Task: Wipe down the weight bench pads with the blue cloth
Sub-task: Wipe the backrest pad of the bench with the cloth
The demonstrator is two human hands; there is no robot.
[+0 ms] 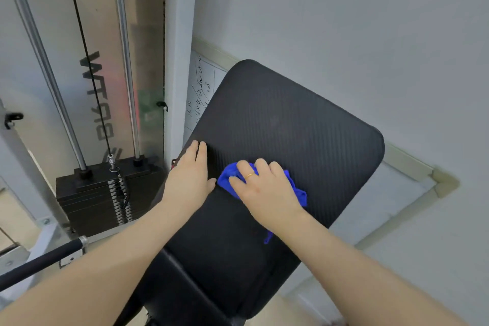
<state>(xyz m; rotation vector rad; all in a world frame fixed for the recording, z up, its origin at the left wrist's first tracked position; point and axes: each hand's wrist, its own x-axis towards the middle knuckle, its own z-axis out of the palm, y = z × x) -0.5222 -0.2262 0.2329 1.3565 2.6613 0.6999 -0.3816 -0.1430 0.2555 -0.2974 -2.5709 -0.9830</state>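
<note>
Wiping mid-frame with the bunched blue cloth (296, 190) under the pressing, curled right hand (264, 188), flat spread left hand (189, 174) steadying the black ribbed bench pad (291, 119); next, likely rubbing toward upper frame.

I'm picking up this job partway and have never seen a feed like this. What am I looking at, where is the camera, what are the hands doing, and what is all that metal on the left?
There is no machine here, just a person. The one picture comes from a camera worn on their head, looking forward and down along both bare arms.

The big black shape is a padded bench pad with a ribbed surface, set in front of a pale wall. The right hand, which wears a ring, presses a bunched blue cloth onto the pad. The left hand lies flat and open on the pad's left edge, holding nothing, probably to steady it.

On the left stands a cable weight machine: a stack of black weight plates on two shiny guide rods, with a black cable running up. A whiteboard with handwriting leans behind the pad.
</note>
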